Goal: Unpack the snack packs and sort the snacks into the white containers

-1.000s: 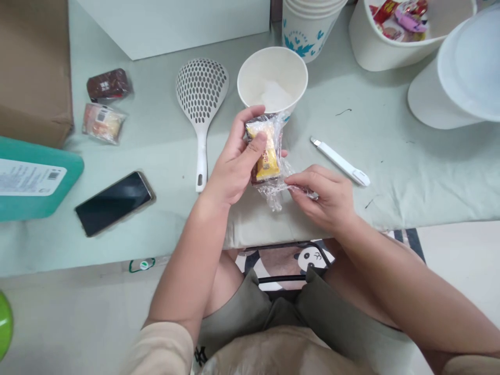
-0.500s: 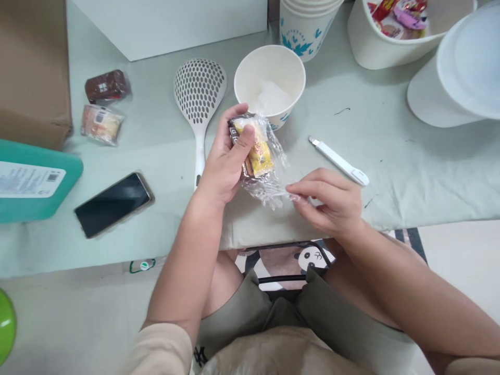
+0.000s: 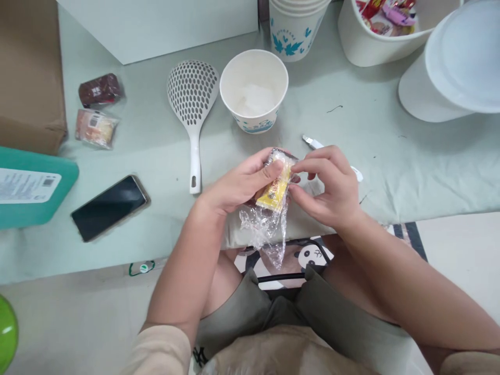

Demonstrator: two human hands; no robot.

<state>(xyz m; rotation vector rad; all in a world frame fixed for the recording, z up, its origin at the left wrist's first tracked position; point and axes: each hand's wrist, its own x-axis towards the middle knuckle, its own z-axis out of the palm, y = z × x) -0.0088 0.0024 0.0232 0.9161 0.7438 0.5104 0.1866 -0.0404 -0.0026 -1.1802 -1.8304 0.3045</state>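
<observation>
1. My left hand [image 3: 250, 182] is clamped on a yellow packet [image 3: 274, 192], thumb pressed across its face, with a dark packet [image 3: 287, 152] behind it.
2. Crinkled clear wrap [image 3: 269, 229] clings round both packets and trails toward me, overlapping the table's near edge in view.
3. My right hand [image 3: 330, 187] is at the right side of the packets, thumb tip and forefinger tip slightly apart; I cannot tell whether they pinch any film.
4. Partly hidden behind my right hand lies a white cutter [image 3: 312, 141], its tip showing near my knuckles.
5. Just beyond the packets, a paper bowl [image 3: 253, 117] stands upright with something white [image 3: 258, 98] inside.
6. Left of the bowl, a slotted skimmer [image 3: 195, 156] lies flat, handle toward me.
7. Farther left are a phone [image 3: 110, 208], a brown packet [image 3: 100, 90] and a pale packet [image 3: 96, 128].
8. Behind the bowl rises a stack of paper cups [image 3: 297, 34]; to the right, a white tub [image 3: 375, 49] holds wrapped sweets [image 3: 396, 14], beside a lidded container [image 3: 425, 88].
</observation>
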